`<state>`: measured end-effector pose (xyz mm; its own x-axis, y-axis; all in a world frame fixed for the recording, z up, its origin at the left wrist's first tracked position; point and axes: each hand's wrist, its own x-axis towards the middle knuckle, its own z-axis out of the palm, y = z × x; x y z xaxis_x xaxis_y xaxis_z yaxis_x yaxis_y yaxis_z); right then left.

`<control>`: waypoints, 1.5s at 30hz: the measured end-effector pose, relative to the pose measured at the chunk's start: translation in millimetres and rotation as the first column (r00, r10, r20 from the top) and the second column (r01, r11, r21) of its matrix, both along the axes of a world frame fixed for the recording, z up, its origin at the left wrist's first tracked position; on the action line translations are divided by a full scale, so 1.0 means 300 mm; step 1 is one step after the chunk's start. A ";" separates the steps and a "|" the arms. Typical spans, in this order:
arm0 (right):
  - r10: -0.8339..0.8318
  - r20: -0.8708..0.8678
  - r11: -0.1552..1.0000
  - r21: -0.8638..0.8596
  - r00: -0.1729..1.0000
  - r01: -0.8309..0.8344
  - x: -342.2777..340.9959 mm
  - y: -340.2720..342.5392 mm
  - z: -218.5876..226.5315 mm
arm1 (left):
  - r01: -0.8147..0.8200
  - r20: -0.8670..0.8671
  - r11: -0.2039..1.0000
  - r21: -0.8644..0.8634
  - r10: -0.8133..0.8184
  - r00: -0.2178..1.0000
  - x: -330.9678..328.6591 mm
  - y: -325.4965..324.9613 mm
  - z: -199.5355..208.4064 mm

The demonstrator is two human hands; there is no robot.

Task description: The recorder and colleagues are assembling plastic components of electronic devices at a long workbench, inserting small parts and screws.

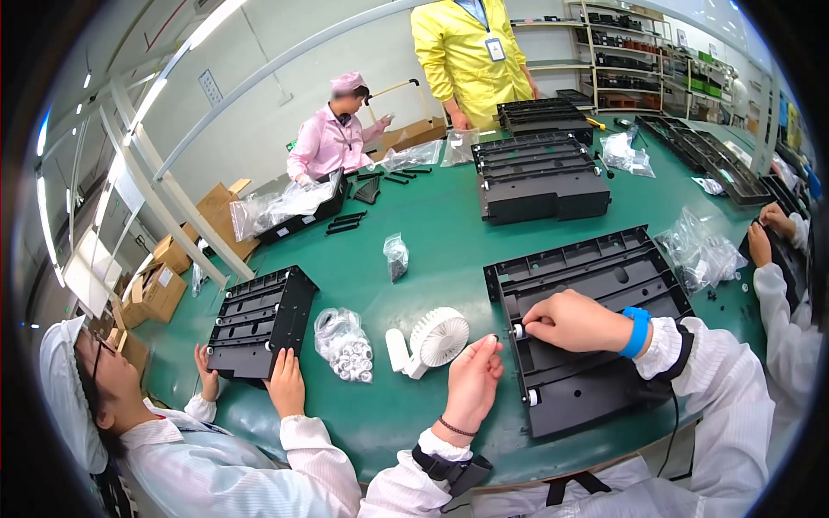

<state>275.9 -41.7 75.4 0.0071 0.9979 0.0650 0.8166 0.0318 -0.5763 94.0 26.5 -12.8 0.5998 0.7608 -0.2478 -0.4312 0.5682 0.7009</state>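
Note:
A large black plastic frame [596, 380] with long ribs lies on the green table in front of me. My right hand [574, 321], a blue band at its wrist, reaches over it and pinches a small white roller [518, 331] at the frame's left edge. Another white roller [533, 397] sits lower on that edge. Left of the frame, my left hand [475, 380] is raised with its fingers curled and the tips together; what they hold, if anything, is too small to make out. Beside it stands a white handheld fan [439, 338].
A bag of white rollers [344, 347] and a small bag of dark parts [395, 257] lie on the green table [414, 293]. At left, a co-worker's hands hold another black frame [262, 321]. More black frames [540, 177] stand farther back. Clear plastic bags [704, 250] lie at right.

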 end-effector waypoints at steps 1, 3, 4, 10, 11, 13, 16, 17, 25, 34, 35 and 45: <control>-0.003 0.001 1.000 0.003 1.000 0.003 -0.009 -0.003 0.001 | 0.003 0.001 1.000 0.003 -0.003 1.000 0.006 0.004 -0.007; -0.037 0.009 0.999 -0.035 0.999 0.037 -0.029 -0.006 0.007 | -0.002 -0.020 0.999 0.032 0.002 1.000 0.019 0.009 -0.024; -0.023 -0.010 1.000 -0.009 1.000 0.023 -0.027 0.000 -0.010 | -0.004 -0.019 0.999 0.031 0.005 1.000 0.024 0.010 -0.026; -0.057 -0.200 0.998 -0.031 0.978 0.052 -0.031 0.008 -0.037 | -0.056 -0.110 0.987 0.148 0.073 0.991 0.052 0.003 -0.037; -0.050 -0.197 0.998 -0.037 0.979 0.043 -0.034 0.007 -0.037 | -0.066 -0.113 0.982 0.177 0.087 0.990 0.054 0.000 -0.035; -0.054 -0.202 0.998 -0.025 0.978 0.050 -0.039 0.000 -0.034 | -0.082 -0.115 0.977 0.196 0.106 0.988 0.055 -0.002 -0.029; -0.050 -0.245 0.999 -0.004 0.968 0.051 -0.031 0.007 -0.055 | -0.059 -0.142 0.967 0.249 0.097 0.985 0.057 -0.003 -0.024; -0.049 -0.246 0.999 -0.011 0.968 0.048 -0.031 0.010 -0.059 | -0.052 -0.179 0.946 0.319 0.114 0.977 0.056 -0.003 -0.025; -0.050 -0.268 0.999 -0.028 0.962 0.044 -0.023 0.012 -0.049 | -0.055 -0.250 0.868 0.493 0.202 0.947 0.055 -0.016 -0.023; -0.056 -0.264 0.998 -0.020 0.963 0.052 -0.025 0.005 -0.055 | -0.027 -0.193 0.906 0.423 0.119 0.974 0.056 0.003 -0.034; -0.054 -0.265 0.998 -0.027 0.963 0.049 -0.024 0.008 -0.061 | -0.001 -0.181 0.922 0.387 0.077 0.980 0.053 0.013 -0.041; -0.069 -0.345 0.997 -0.052 0.936 0.054 -0.016 0.012 -0.079 | 0.106 -0.203 0.920 0.378 -0.029 0.979 0.034 0.022 -0.031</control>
